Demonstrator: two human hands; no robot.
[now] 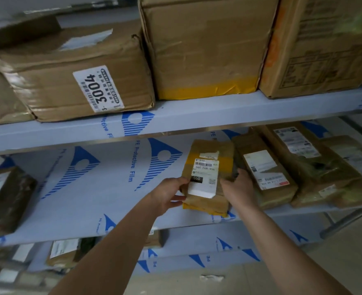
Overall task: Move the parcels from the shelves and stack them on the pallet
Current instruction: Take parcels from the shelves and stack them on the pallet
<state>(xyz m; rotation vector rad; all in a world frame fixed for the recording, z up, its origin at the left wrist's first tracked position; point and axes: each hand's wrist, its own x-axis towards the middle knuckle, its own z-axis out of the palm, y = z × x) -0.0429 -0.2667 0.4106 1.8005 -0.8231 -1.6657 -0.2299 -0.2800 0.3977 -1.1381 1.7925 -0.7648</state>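
The small parcel (207, 177) sat on the middle shelf (112, 188), its far end in shadow. The left hand (167, 196) and right hand (237, 188) gripped its sides, fingers curled round the edges, right fingertips hidden behind it.

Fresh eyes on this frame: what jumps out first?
Both hands, left hand and right hand, grip a small yellow-taped parcel at the middle shelf's front edge. Above left, a big carton bears a bold 3004 label.
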